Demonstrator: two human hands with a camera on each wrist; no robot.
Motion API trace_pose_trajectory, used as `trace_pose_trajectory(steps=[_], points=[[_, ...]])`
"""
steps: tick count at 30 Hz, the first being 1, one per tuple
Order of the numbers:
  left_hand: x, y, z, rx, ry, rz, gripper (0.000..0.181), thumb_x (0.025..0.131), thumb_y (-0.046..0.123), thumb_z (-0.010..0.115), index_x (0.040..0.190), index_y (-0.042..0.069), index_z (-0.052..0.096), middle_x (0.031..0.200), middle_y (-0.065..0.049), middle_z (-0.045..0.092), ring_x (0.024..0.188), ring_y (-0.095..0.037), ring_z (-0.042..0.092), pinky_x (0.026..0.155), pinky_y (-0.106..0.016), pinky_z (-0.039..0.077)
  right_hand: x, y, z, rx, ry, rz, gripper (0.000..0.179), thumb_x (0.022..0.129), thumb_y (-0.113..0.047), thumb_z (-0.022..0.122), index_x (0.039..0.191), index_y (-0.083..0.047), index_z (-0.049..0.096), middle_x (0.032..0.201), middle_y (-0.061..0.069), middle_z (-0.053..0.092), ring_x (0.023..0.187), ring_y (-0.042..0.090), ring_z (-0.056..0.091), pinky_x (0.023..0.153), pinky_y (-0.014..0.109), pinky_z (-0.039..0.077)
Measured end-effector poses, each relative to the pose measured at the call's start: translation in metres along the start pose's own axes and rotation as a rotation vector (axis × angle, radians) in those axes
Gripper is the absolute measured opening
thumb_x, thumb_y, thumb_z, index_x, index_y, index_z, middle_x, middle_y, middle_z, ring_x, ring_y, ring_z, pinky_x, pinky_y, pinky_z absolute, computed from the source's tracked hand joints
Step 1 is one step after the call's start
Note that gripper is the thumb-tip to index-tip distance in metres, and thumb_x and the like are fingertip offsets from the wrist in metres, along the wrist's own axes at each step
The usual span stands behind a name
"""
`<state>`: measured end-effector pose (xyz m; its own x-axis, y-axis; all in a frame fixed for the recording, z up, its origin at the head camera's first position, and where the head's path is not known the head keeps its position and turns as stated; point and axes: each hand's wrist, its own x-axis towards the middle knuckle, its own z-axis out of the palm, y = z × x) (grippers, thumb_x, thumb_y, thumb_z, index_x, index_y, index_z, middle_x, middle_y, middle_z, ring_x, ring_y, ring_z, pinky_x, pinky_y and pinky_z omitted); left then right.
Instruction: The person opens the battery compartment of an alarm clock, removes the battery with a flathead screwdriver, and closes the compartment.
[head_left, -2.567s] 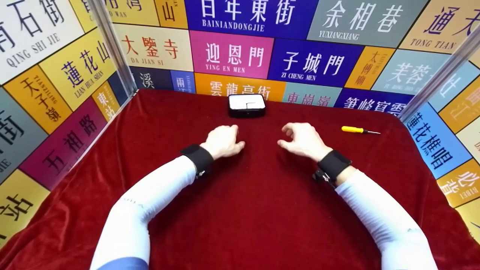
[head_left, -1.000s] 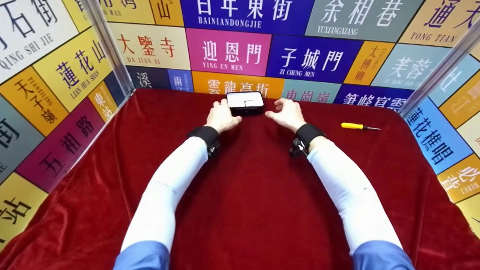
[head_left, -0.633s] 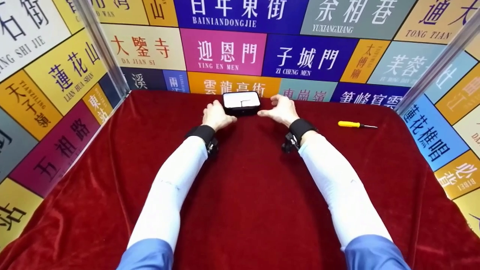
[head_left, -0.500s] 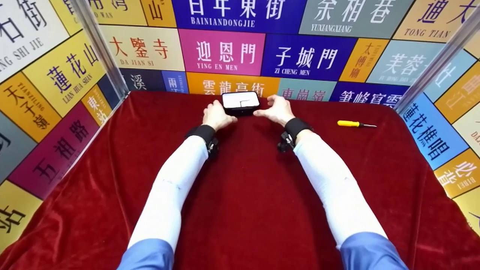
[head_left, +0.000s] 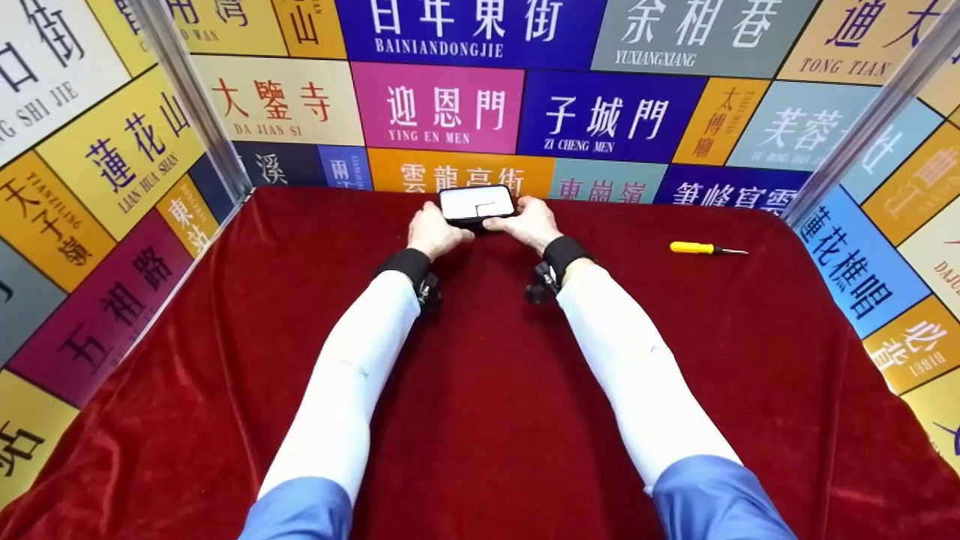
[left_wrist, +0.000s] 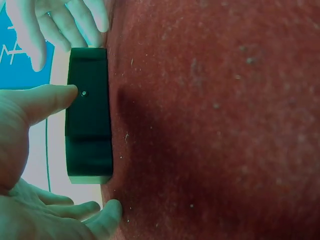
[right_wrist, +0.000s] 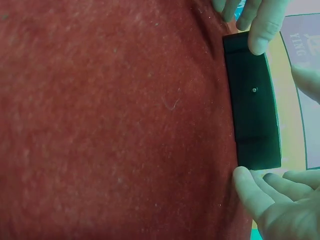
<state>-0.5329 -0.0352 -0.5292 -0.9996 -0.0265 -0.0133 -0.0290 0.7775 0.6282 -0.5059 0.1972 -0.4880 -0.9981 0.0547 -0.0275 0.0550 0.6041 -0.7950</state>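
Note:
A black box (left_wrist: 89, 115) with rounded corners sits near the back edge of the red cloth. Its white top face (head_left: 477, 203) carries thin dark lines, and one small screw shows on the front side. My left hand (head_left: 436, 231) is at its left end. In the left wrist view, the left thumb (left_wrist: 55, 100) lies straight against the front, the fingers just off the end. At the right end is my right hand (head_left: 529, 223). In the right wrist view its fingertips (right_wrist: 242, 173) meet the box's end, while the right thumb (right_wrist: 306, 82) points in from the side.
A screwdriver (head_left: 696, 247) with a yellow handle lies to the right. Red velvet cloth (head_left: 495, 390) covers the table, wrinkled at the left. Colourful sign-printed panels (head_left: 442, 105) stand behind and at both sides, with clear posts (head_left: 202, 105) at the corners.
Both hands have reached forward from the middle of the cloth to the box. In the last half second the right hand has moved left, closing in on its right end.

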Motion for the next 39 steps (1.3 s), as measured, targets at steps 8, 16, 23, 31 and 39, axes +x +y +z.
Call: trace_pose_trajectory(steps=[8, 16, 23, 31, 39], points=[[-0.027, 0.02, -0.009, 0.008, -0.045, -0.054, 0.108, 0.077, 0.055, 0.097, 0.157, 0.001, 0.048, 0.159, -0.024, 0.064, 0.149, -0.046, 0.056, 0.127, -0.05, 0.049, -0.032, -0.021, -0.003, 0.007, -0.015, 0.009, 0.081, 0.08, -0.044, 0.097, 0.139, 0.004, 0.07, 0.134, 0.021, 0.078, 0.121, 0.032, 0.067, 0.113, 0.043, 0.053], [-0.016, 0.02, 0.0, 0.053, -0.07, -0.043, 0.108, 0.079, 0.059, 0.093, 0.157, 0.0, 0.047, 0.156, -0.023, 0.066, 0.146, -0.045, 0.057, 0.122, -0.048, 0.052, -0.028, -0.02, 0.0, 0.035, -0.016, 0.024, 0.076, 0.084, -0.045, 0.094, 0.137, 0.003, 0.07, 0.133, 0.02, 0.076, 0.123, 0.033, 0.066, 0.115, 0.043, 0.052], [0.005, 0.013, 0.008, 0.009, -0.067, 0.028, 0.089, 0.077, 0.059, 0.091, 0.142, 0.004, 0.066, 0.146, -0.014, 0.075, 0.137, -0.038, 0.068, 0.122, -0.048, 0.047, 0.027, 0.016, 0.018, -0.066, 0.029, 0.08, 0.075, 0.083, -0.064, 0.087, 0.131, -0.008, 0.075, 0.128, 0.01, 0.077, 0.118, 0.025, 0.066, 0.102, 0.036, 0.054], [0.013, 0.009, 0.008, 0.012, -0.051, 0.012, 0.091, 0.084, 0.065, 0.082, 0.145, 0.002, 0.06, 0.146, -0.017, 0.073, 0.139, -0.038, 0.069, 0.121, -0.048, 0.052, 0.073, 0.048, 0.032, -0.12, 0.018, 0.066, 0.073, 0.077, -0.076, 0.086, 0.117, -0.015, 0.077, 0.122, 0.008, 0.078, 0.114, 0.027, 0.07, 0.101, 0.04, 0.057], [0.013, 0.007, 0.005, -0.067, -0.038, -0.059, 0.088, 0.089, 0.059, 0.078, 0.149, 0.0, 0.055, 0.148, -0.021, 0.071, 0.14, -0.038, 0.068, 0.119, -0.043, 0.056, 0.046, 0.033, 0.028, -0.047, 0.103, 0.103, 0.07, 0.085, -0.062, 0.084, 0.131, -0.011, 0.074, 0.137, 0.011, 0.075, 0.128, 0.027, 0.067, 0.111, 0.036, 0.055]])
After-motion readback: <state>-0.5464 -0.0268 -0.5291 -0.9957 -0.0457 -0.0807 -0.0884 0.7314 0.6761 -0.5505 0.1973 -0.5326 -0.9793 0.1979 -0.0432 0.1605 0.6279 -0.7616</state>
